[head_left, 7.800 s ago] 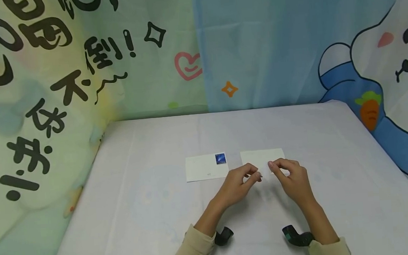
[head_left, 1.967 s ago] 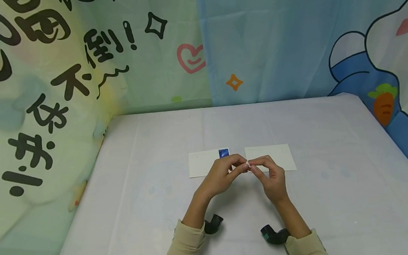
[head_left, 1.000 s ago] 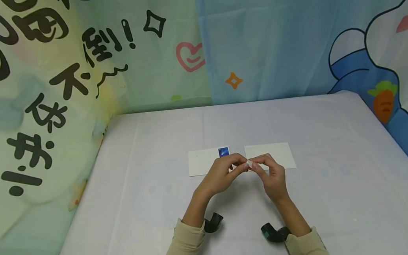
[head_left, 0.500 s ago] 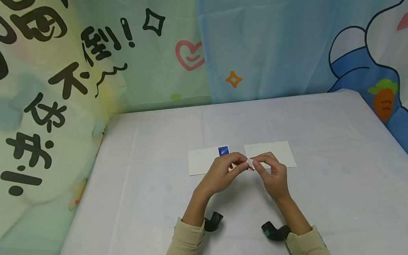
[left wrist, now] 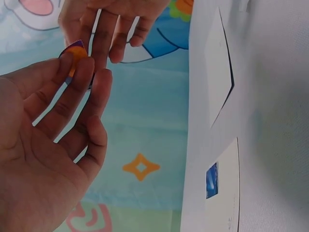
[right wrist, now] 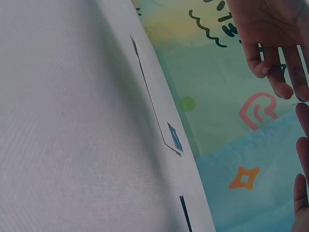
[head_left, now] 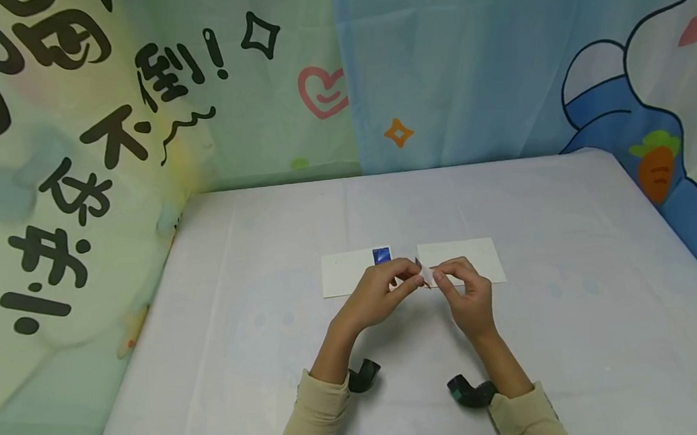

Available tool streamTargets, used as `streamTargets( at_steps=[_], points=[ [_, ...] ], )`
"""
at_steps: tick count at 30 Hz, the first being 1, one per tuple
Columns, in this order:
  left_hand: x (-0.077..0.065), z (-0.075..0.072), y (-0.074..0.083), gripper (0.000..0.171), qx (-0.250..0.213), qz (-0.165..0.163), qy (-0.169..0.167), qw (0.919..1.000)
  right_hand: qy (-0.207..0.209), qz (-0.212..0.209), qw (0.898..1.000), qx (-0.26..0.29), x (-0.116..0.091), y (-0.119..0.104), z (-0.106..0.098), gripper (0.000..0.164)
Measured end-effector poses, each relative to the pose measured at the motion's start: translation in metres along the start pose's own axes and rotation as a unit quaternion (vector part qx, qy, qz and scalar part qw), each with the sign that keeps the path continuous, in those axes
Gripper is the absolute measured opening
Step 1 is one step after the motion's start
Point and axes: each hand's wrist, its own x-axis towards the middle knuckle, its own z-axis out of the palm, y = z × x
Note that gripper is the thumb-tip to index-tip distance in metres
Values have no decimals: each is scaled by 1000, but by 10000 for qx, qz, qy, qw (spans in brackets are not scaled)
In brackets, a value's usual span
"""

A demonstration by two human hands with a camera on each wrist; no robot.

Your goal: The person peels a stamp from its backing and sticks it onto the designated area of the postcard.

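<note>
In the head view my left hand (head_left: 383, 291) and right hand (head_left: 471, 298) meet fingertip to fingertip above the near edges of two white envelopes. Between thumb and fingers the left hand pinches a small stamp (left wrist: 77, 54), its saw-toothed edge purple and its face orange in the left wrist view. White backing paper (head_left: 427, 277) shows behind the stamp, and my right thumb and forefinger pinch its right side. The left envelope (head_left: 345, 274) bears a blue stamp (head_left: 381, 255) in its upper right corner. Plain white shows on the right envelope (head_left: 475, 257), partly behind my right hand.
A white cloth (head_left: 275, 384) covers the table. Black wrist cameras (head_left: 364, 376) sit below both hands. Behind the table hang printed curtains (head_left: 465, 68) with lettering and a cartoon rabbit.
Earlier the hands were apart; they have since met. Over the last second the right fingers have drawn slightly rightward, and more white backing and a dark stamp edge show between the fingertips.
</note>
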Motion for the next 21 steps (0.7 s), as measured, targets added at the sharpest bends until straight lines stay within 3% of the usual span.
streamTargets(
  at_steps=[6, 13, 21],
  points=[
    [-1, -2, -1, 16, -42, -99, 28, 9999, 61, 107, 9998, -156, 1, -5, 0, 6],
    [-2, -6, -2, 15, -59, -184, 57, 9998, 178, 40, 9990, -400, 7, -31, 2, 5],
    [-5, -11, -6, 15, -53, -261, 105, 9996, 232, 71, 9983, -531, 9, -34, 1, 5]
  ],
)
